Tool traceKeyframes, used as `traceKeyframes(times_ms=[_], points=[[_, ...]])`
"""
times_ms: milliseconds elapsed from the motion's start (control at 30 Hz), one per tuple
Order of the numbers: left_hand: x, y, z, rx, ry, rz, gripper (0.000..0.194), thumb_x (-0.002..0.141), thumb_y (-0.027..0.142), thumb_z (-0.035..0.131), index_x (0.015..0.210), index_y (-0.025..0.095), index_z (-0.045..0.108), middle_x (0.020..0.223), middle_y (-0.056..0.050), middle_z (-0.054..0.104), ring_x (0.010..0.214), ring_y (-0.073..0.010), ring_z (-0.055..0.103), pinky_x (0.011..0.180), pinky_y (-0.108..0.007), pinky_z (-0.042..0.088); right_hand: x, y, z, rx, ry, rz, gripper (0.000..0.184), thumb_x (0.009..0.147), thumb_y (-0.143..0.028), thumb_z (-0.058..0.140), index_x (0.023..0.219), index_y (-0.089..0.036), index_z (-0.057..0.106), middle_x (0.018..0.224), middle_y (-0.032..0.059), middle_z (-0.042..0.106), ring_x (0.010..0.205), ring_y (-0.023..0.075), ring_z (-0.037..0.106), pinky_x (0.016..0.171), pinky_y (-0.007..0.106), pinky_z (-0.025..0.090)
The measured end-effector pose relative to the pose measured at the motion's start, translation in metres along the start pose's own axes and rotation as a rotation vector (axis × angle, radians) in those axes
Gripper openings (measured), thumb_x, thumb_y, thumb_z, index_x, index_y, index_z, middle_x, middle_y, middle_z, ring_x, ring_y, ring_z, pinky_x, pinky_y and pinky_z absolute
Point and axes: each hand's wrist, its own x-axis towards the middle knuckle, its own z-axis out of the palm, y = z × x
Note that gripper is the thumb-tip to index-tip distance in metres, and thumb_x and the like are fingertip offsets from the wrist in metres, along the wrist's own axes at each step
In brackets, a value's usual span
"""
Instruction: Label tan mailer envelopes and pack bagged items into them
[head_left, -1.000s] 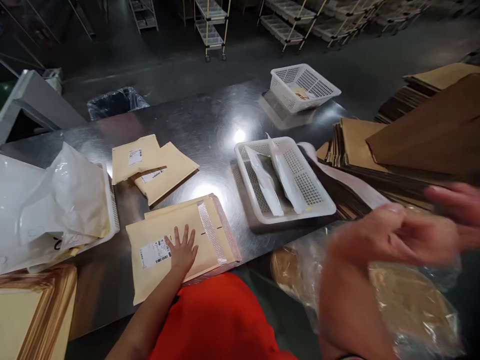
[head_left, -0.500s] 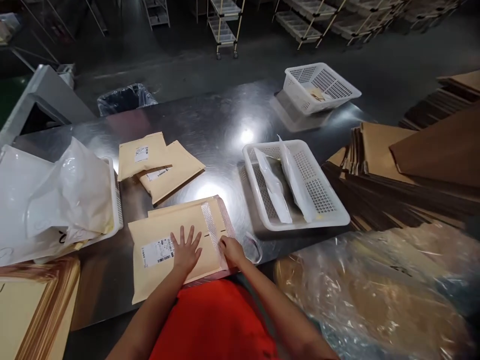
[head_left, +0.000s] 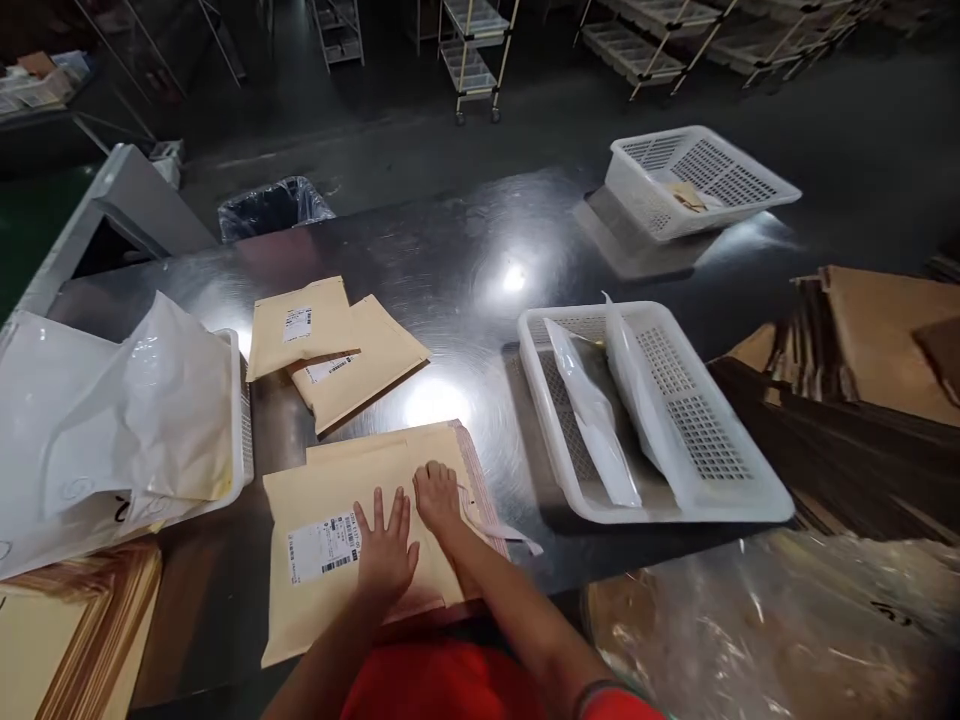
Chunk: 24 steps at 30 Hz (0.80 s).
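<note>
Surface: steel table (head_left: 450, 250), shelving carts behind.
Mailer (head_left: 360, 530): 6 o'clock table edge; flat, light, padded, slick paper.
Left hand (head_left: 386, 548): spread flat, pinning the mailer by its label (head_left: 324, 545).
Right hand (head_left: 437, 496): fingers curled, pressing the flap seam.
Hold: best taken by an edge.
Strip (head_left: 504, 532): peeled, loose at 3 o'clock.
Basket (head_left: 750, 490): farther right.

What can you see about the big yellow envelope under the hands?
The big envelope is tan padded paper, lying flat at the near edge of the shiny metal table. A white printed label sits on it. The left hand presses flat on it; the right hand presses its flap end, where a peeled strip trails off.
</note>
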Motion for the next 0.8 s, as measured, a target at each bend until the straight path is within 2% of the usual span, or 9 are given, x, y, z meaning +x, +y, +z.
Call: traceKeyframes(times_ms=[100, 167, 233, 400, 467, 567, 633, 700, 800], points=[[0.0, 0.0, 0.002, 0.004, -0.015, -0.014, 0.07, 0.089, 0.033, 0.042, 0.153, 0.022, 0.015, 0.162, -0.003, 0.015, 0.148, -0.0417, -0.001, 0.112, -0.078, -0.005, 0.073, -0.002, -0.004, -0.003, 0.084, 0.067, 0.029, 0.093, -0.008, 0.029, 0.101, -0.012, 0.057, 0.102, 0.0162, 0.056, 0.094, 0.0279, 0.048, 0.083, 0.042, 0.035], [0.0, -0.001, 0.001, -0.004, -0.025, -0.017, 0.07, 0.089, 0.035, 0.042, 0.153, 0.022, 0.015, 0.162, -0.003, 0.015, 0.148, -0.0416, -0.001, 0.112, -0.078, -0.006, 0.081, -0.003, -0.002, -0.001, 0.106, 0.085, 0.031, 0.092, -0.006, 0.028, 0.104, -0.012, 0.056, 0.107, 0.017, 0.055, 0.097, 0.0286, 0.048, 0.085, 0.043, 0.035], [0.001, 0.0, 0.0, -0.02, -0.028, -0.021, 0.069, 0.091, 0.038, 0.04, 0.152, 0.021, 0.016, 0.162, -0.004, 0.016, 0.148, -0.0415, -0.002, 0.112, -0.078, -0.006, 0.045, -0.002, 0.004, 0.003, 0.099, 0.081, 0.029, 0.093, -0.01, 0.03, 0.102, -0.015, 0.057, 0.109, 0.016, 0.056, 0.098, 0.0283, 0.049, 0.087, 0.044, 0.036], [0.005, 0.001, -0.009, -0.175, -0.05, -0.036, 0.063, 0.092, 0.038, 0.038, 0.151, 0.021, 0.022, 0.16, -0.004, 0.022, 0.148, -0.0413, 0.003, 0.112, -0.077, -0.006, -0.122, 0.004, 0.027, 0.001, 0.076, 0.139, 0.022, 0.092, -0.02, 0.038, 0.096, -0.025, 0.059, 0.101, 0.0116, 0.063, 0.09, 0.0292, 0.058, 0.081, 0.044, 0.045], [0.005, -0.008, -0.018, -0.307, -0.068, -0.048, 0.059, 0.092, 0.036, 0.039, 0.15, 0.027, 0.029, 0.16, -0.001, 0.025, 0.149, -0.0344, 0.009, 0.117, -0.069, 0.002, -0.155, 0.008, 0.034, 0.029, 0.094, 0.186, 0.023, 0.091, -0.022, 0.039, 0.103, -0.025, 0.058, 0.099, 0.0115, 0.064, 0.09, 0.0299, 0.06, 0.079, 0.044, 0.046], [-0.006, -0.042, -0.038, -0.381, 0.015, -0.275, 0.054, 0.094, 0.033, 0.033, 0.146, 0.023, 0.037, 0.161, -0.006, 0.023, 0.149, -0.0247, 0.016, 0.121, -0.055, 0.016, -0.151, 0.012, 0.034, 0.188, 0.049, 0.29, 0.016, 0.091, -0.029, 0.041, 0.089, -0.021, 0.056, 0.091, 0.0117, 0.062, 0.087, 0.0286, 0.061, 0.074, 0.04, 0.046], [-0.024, -0.076, -0.052, -0.36, 0.111, -0.594, 0.056, 0.095, 0.033, 0.025, 0.146, 0.011, 0.036, 0.155, -0.02, 0.032, 0.145, -0.0299, 0.028, 0.114, -0.062, 0.027, -0.133, 0.013, 0.028, 0.34, -0.039, 0.345, 0.02, 0.086, -0.034, 0.046, 0.07, -0.023, 0.046, 0.079, 0.0076, 0.057, 0.075, 0.0249, 0.059, 0.067, 0.037, 0.042], [-0.049, -0.11, -0.062, -0.395, 0.131, -0.793, 0.057, 0.094, 0.034, 0.025, 0.139, 0.006, 0.046, 0.13, -0.028, 0.06, 0.126, -0.0377, 0.054, 0.097, -0.068, 0.043, -0.118, 0.012, 0.019, 0.544, -0.091, 0.354, 0.026, 0.08, -0.036, 0.047, 0.061, -0.024, 0.033, 0.065, 0.0009, 0.046, 0.064, 0.0204, 0.052, 0.06, 0.033, 0.037], [-0.089, -0.145, -0.068, -0.551, 0.082, -0.744, 0.038, 0.09, 0.041, 0.041, 0.111, 0.03, 0.071, 0.084, -0.007, 0.079, 0.093, -0.0332, 0.073, 0.081, -0.057, 0.057, -0.108, 0.009, 0.0, 0.88, -0.031, 0.241, 0.03, 0.076, -0.043, 0.044, 0.062, -0.025, 0.025, 0.06, -0.0044, 0.028, 0.058, 0.0163, 0.039, 0.058, 0.031, 0.032]])
